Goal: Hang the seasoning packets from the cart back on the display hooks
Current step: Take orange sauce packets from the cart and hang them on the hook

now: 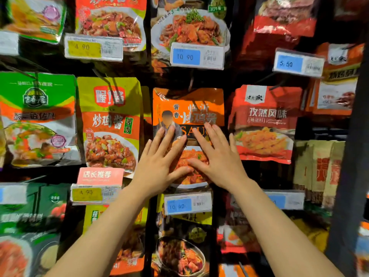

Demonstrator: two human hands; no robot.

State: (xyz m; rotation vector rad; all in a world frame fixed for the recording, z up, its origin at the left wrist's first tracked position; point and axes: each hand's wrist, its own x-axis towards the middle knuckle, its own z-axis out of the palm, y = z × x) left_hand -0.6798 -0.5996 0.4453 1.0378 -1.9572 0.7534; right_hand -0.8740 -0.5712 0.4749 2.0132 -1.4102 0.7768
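Orange seasoning packet (187,108) hung mid-display on its hook; the left hand (157,166) and right hand (219,162) pressed it with straight, open fingers, probably to seat it flat.

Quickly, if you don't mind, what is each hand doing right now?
Left hand: open, fingers flat on the orange sauce packet.
Right hand: open, fingers flat on the same packet; nothing held.
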